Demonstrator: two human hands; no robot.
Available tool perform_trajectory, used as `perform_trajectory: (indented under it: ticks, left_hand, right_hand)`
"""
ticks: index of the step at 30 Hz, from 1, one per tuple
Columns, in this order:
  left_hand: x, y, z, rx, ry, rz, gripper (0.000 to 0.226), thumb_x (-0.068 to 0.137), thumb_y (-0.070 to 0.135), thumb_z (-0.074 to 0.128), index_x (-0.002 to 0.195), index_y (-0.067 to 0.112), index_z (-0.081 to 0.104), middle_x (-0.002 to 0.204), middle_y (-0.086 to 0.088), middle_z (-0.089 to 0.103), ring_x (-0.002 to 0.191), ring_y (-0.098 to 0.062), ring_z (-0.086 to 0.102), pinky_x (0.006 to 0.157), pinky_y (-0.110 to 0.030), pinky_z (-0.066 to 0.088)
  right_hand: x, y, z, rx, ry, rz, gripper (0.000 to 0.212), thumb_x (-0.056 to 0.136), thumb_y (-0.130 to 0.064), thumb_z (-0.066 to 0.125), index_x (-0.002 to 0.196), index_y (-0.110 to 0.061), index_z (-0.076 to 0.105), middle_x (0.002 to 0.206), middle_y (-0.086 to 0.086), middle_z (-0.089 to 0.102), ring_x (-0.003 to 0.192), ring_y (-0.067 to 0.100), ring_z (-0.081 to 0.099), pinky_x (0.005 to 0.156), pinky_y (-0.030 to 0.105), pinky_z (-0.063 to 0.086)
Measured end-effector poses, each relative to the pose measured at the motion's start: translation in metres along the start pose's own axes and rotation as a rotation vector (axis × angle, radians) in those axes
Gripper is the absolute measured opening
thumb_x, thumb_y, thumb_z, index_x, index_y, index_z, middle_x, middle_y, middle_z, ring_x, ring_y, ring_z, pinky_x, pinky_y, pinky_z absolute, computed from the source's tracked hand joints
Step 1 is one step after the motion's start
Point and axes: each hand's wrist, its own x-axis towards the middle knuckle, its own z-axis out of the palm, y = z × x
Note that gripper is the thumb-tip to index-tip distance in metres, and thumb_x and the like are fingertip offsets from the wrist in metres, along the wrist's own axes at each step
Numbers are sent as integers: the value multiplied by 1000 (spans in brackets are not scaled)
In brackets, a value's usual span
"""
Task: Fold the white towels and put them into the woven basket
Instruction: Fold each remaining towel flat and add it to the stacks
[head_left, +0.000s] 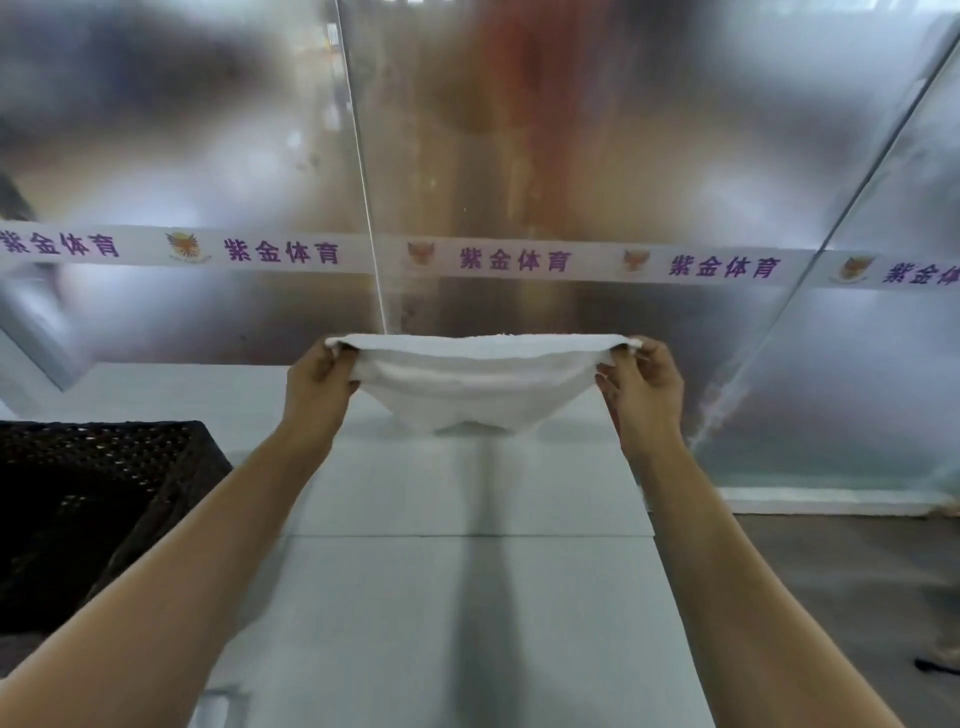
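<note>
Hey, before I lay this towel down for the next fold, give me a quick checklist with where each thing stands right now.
1. Left hand grips its towel end: ok, fingers pinch the corner.
2. Right hand grips the other end: ok, pinching likewise.
3. Towel held level: ok, top edge runs straight between the hands; the middle sags.
4. Towel off the table: cannot tell, the sagging bottom hangs close to the surface.
5. Table in front of you free for folding: ok, nothing lies on the part in view.
6. Basket within reach: ok, at your left beside the table; whether it holds anything, cannot tell, its inside is too dark.
</note>
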Motion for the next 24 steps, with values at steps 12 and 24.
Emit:
perform_trajectory:
  ticks: [12, 24]
  left_hand:
    - [-181, -123, -105, 474, -86, -192, 29, 104, 25, 51, 79, 10, 56, 64, 0, 46, 60, -15, 40, 61, -33, 32]
    - [-314, -161, -191, 550, -313, -389, 30, 103, 33, 51, 101, 8, 67, 94, -22, 68, 82, -27, 64, 71, -39, 50]
  right_hand:
    - [-189, 112, -81, -406, 110, 179, 7, 95, -21, 71, 92, -15, 69, 81, -5, 67, 68, -2, 60, 67, 17, 45]
    - [-367, 149, -152, -532, 127, 257, 5, 100, -21, 63, 98, -17, 61, 76, 13, 57, 69, 19, 50, 65, 32, 43]
